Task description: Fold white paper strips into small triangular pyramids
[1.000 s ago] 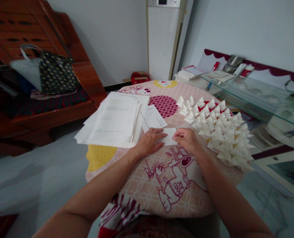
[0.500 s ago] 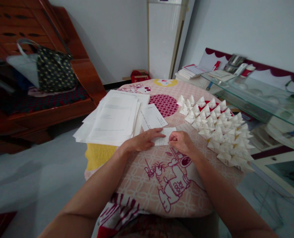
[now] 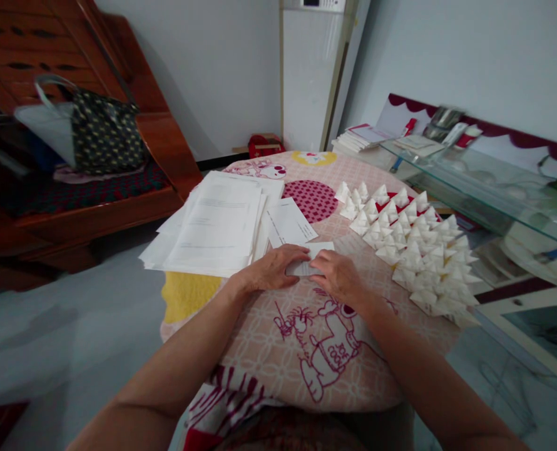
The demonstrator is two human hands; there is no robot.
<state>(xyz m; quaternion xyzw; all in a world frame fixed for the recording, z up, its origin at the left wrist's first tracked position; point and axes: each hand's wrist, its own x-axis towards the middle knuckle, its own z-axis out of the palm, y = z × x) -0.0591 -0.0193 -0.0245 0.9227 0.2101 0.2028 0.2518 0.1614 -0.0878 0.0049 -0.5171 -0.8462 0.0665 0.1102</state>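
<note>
With the paper stack point(image 3: 213, 219) at the table's point(image 3: 260, 335) left edge, folded paper pieces point(image 3: 412, 244) along its right edge and a printed sheet point(image 3: 291, 220) just beyond, we locate the paper slip point(image 3: 300, 268) mid-table, left hand point(image 3: 276, 266) touching it, thumb and forefinger apart, right hand point(image 3: 337, 274) on it with bent fingers, pinch indeterminable.

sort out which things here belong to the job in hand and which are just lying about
Likely in the job:
small white rectangular paper, touched by left hand and right hand
stacked white printed sheets
pointed white folded-paper pieces

Apparently just lying about:
black light-patterned bag
silvery metal containers
</note>
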